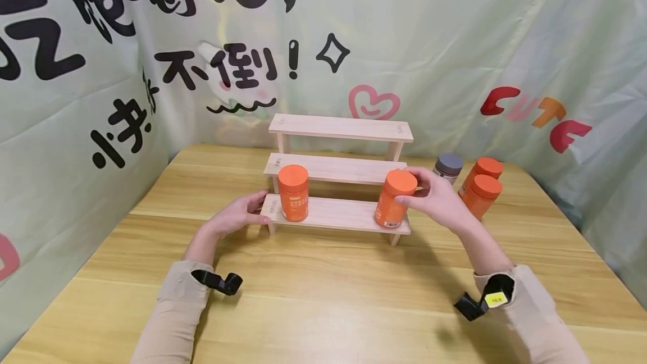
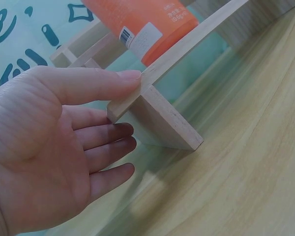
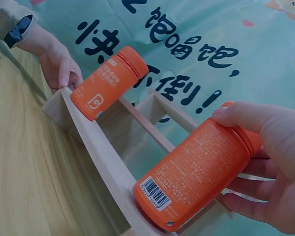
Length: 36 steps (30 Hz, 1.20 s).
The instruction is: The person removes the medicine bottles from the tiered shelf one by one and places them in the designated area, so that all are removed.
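A three-step wooden shelf (image 1: 337, 213) stands on the table. On its lowest step, near the left end, an orange bottle (image 1: 294, 194) stands upright. My left hand (image 1: 237, 217) pinches that step's left end, with the thumb along the front edge and the index fingertip hidden behind the board (image 2: 119, 109); the other fingers extend below. At the right end of the same step, my right hand (image 1: 438, 198) grips a second orange bottle (image 1: 396, 200) near its lid, thumb on the near side. The bottle's barcode side shows in the right wrist view, its base at the board (image 3: 105, 157).
Right of the shelf stand two more orange bottles (image 1: 480, 198) and a bottle with a grey-blue lid (image 1: 449, 166), partly hidden by my right hand. The wooden table (image 1: 323, 296) extends toward me. A printed cloth (image 1: 434, 44) hangs behind and along the sides.
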### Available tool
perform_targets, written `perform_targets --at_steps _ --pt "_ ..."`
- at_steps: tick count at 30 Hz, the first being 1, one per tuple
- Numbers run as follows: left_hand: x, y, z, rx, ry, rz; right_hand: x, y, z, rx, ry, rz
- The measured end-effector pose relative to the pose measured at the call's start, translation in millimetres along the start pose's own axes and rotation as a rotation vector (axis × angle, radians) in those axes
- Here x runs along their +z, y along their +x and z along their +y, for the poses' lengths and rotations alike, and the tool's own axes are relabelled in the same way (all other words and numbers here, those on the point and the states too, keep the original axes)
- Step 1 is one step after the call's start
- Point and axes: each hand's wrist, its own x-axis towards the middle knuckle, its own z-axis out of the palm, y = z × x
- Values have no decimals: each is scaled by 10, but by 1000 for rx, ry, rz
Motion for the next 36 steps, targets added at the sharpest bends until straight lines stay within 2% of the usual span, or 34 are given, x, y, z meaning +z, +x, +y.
perform_targets --at_steps 6,12,23,29,36 --pt "-2 1 -2 -4 9 -1 -113 -90 17 32 -32 39" --pt "-8 5 -17 -8 8 0 -246 -175 72 30 -79 96" --pt "-14 6 -14 -15 29 -1 -475 -367 169 79 -94 185" --pt "-17 17 -24 -13 40 -3 -584 -451 266 105 -81 198" --pt "-19 9 -8 -11 23 -9 -645 -509 413 162 -128 223"
